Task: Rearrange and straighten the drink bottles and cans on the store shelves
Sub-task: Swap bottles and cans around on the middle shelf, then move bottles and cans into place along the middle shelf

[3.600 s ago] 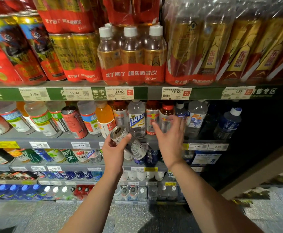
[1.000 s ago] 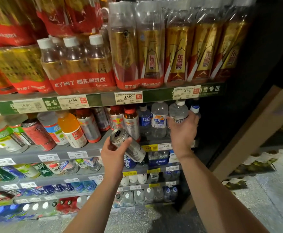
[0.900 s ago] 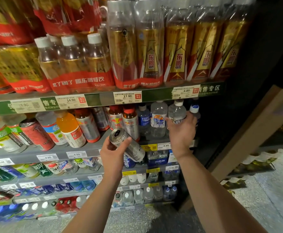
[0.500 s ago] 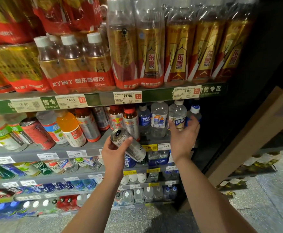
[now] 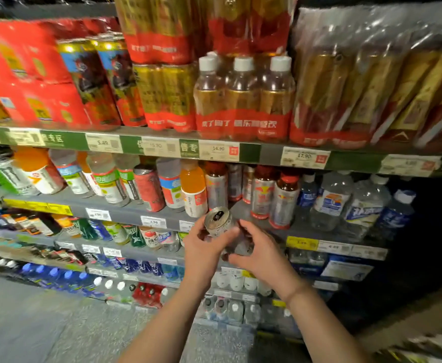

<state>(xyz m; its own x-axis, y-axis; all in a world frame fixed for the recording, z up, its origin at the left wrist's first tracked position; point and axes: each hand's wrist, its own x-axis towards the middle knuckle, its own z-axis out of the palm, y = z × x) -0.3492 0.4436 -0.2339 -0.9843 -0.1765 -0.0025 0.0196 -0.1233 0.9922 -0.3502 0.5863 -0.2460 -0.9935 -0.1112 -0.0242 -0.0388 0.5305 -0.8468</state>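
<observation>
A silver can [image 5: 218,222] tilts in front of the second shelf [image 5: 125,213], its top facing up and away. My left hand [image 5: 204,251] grips its left side and my right hand [image 5: 260,254] closes on its lower right end, so both hold it. Behind them stand red-capped energy bottles [image 5: 282,203], an orange drink bottle [image 5: 193,189], a red can [image 5: 149,187] and clear water bottles [image 5: 330,203]. The view is motion-blurred.
The top shelf [image 5: 267,153] carries shrink-wrapped gold and red packs [image 5: 241,100]. Lower shelves hold rows of small bottles [image 5: 125,234] and blue-capped bottles [image 5: 57,279]. A dark gap lies at the right end past the blue water bottle [image 5: 398,210]. Speckled floor [image 5: 57,323] is below.
My right hand left the water bottles at the right of the second shelf and came back to the silver can. The view swung left. My left hand kept its hold.
</observation>
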